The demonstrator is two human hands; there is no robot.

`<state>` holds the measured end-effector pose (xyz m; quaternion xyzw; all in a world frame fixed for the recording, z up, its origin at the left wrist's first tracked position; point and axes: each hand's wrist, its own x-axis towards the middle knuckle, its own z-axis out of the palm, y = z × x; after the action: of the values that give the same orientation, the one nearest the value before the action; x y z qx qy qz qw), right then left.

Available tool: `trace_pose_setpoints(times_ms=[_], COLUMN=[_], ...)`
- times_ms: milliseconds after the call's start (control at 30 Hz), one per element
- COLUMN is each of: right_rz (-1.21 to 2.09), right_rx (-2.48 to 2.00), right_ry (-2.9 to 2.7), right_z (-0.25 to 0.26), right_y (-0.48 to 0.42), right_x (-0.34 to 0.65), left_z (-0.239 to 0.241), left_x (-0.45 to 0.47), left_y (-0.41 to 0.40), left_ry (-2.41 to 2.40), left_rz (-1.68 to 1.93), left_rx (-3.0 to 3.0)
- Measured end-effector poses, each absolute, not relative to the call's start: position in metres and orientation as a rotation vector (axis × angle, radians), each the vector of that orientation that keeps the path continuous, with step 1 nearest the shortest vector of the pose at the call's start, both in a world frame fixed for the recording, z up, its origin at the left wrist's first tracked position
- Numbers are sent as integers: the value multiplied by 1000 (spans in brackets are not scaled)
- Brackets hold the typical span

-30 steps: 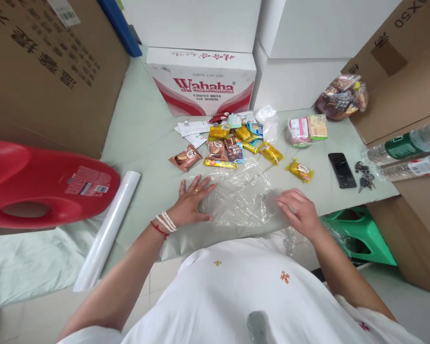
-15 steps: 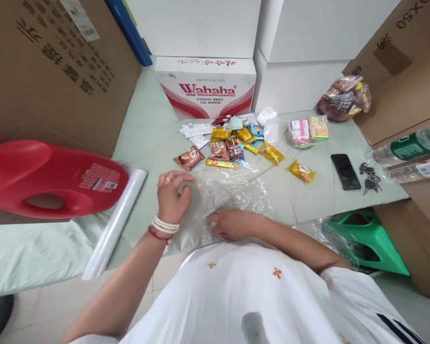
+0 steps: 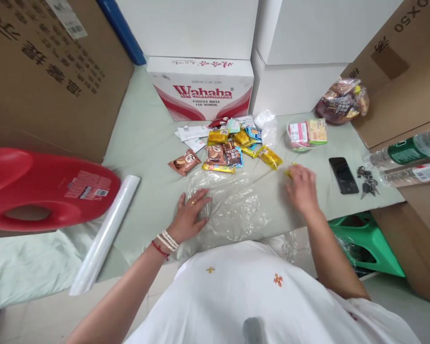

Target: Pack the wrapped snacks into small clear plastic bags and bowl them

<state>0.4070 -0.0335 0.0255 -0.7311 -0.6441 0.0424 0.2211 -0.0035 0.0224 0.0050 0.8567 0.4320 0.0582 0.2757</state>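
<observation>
A thin clear plastic bag point(image 3: 232, 205) lies spread on the table in front of me. My left hand point(image 3: 188, 217) rests at its left part with the fingers spread, holding nothing. Off to the right, my right hand point(image 3: 303, 188) is closed over a snack in a yellow wrapper point(image 3: 290, 170), mostly hidden by the fingers. Beyond the bag is a pile of wrapped snacks: a brown packet point(image 3: 184, 162), a brown cocoa packet point(image 3: 233, 154), yellow packets such as this one point(image 3: 270, 156), and white sachets point(image 3: 193, 133).
A Wahaha carton point(image 3: 202, 91) stands behind the pile. Left are a red jug point(image 3: 57, 191) and a white roll point(image 3: 105, 234). On the right lie a pink and yellow snack pack point(image 3: 307, 134), a phone point(image 3: 343, 175), keys point(image 3: 369, 182) and bottles point(image 3: 412, 148). A green stool point(image 3: 372, 243) is below.
My right hand has gone from the plastic bag out to the right and closed over the yellow-wrapped snack. My left hand has lowered and flattened onto the bag.
</observation>
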Motion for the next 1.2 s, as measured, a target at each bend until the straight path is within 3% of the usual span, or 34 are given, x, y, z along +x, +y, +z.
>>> trace_pose_setpoints(times_ms=[100,233,333,433,633,933,1200], right_rz=[-6,-44,18,306,611,881,750], right_rx=[-2321,-2280,-2005,-1624,-1413,-1066,-1104], right_ry=[-1690,-1699,-1784,-2076,-2509,-2442,-2110], right_z=[6,13,44,63,27,42,17], right_y=[-31,-32,-27,-20,-8,-62,-74], right_x=[465,475,431,357,253,324,335], left_z=[1,-5,-4,1,4,2,-8], left_x=[-4,0,0,1,-16,-78,-62], left_y=[22,23,26,29,30,-9,-9], left_ry=[1075,1035,1010,982,991,908,1067], left_rz=[105,129,114,81,112,178,422], left_rx=[2329,2338,2333,2339,2327,2299,2315])
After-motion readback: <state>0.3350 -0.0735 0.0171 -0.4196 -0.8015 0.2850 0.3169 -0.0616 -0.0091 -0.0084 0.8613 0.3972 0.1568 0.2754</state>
